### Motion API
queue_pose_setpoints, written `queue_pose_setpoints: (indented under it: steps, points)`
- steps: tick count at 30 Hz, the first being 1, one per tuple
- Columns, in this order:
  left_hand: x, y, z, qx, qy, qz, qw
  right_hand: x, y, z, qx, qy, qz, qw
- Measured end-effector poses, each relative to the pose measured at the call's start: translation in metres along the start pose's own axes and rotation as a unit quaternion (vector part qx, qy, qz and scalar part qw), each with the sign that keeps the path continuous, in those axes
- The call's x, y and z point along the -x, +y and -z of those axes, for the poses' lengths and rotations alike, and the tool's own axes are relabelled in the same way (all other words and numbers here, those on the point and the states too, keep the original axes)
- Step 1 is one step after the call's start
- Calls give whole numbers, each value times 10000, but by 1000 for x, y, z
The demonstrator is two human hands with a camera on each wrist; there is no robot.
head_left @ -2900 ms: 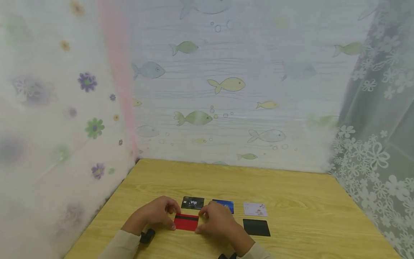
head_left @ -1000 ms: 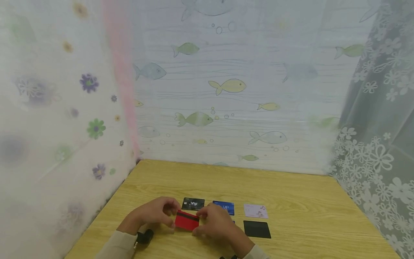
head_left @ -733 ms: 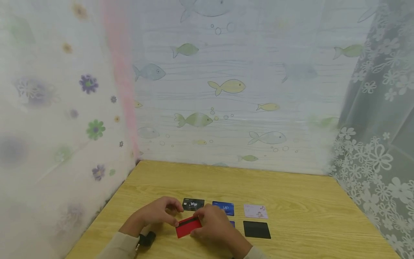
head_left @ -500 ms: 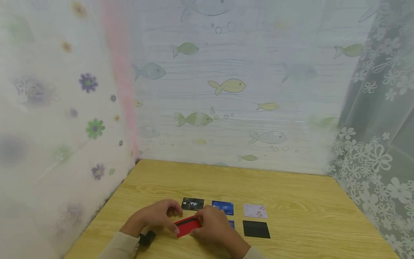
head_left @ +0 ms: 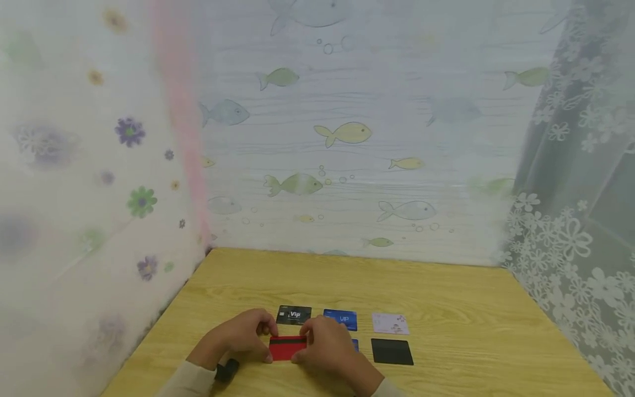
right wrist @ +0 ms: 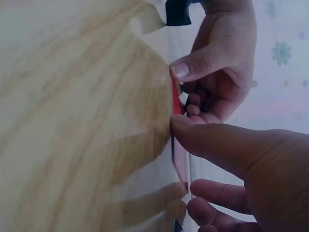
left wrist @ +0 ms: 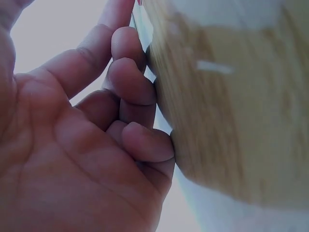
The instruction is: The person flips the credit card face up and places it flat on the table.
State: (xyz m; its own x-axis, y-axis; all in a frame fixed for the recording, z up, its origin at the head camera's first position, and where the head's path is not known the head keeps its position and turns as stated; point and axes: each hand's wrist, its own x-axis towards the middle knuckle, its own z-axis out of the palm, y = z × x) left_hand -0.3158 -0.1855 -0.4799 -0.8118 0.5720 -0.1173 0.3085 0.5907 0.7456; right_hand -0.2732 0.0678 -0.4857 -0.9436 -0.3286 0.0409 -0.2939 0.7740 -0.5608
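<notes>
A red card (head_left: 288,348) with a dark stripe along its far edge lies level on the wooden table between both hands. At its left end, my left hand (head_left: 240,333) holds the corners between thumb and forefinger. My right hand (head_left: 329,347) grips the right end the same way, covering part of it. The right wrist view shows both thumbs on the near edge of the red card (right wrist: 176,99), close to the tabletop. In the left wrist view, the other fingers of my left hand (left wrist: 87,121) are curled, their tips by the table.
Behind the hands lie a black Vip card (head_left: 294,315), a blue VIP card (head_left: 340,319) and a pale pink card (head_left: 391,323). A plain black card (head_left: 392,351) lies to the right. My right hand mostly hides another blue card (head_left: 355,344).
The red card was tilted and turned askew between the hands a moment ago; now it lies straight and level. Both hands have stayed at its ends, and the other cards have not moved.
</notes>
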Motion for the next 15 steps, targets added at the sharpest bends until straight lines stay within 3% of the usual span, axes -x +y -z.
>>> queue_pose_setpoints:
  steps: [7, 15]
  points:
    - [1, -4, 1, 278, -161, -101, 9994, 2, -1, 7, 291, -187, 153, 9993]
    - [0, -6, 5, 239, -346, -158, 9990, 2, 0, 9, 330, -117, 267, 9990]
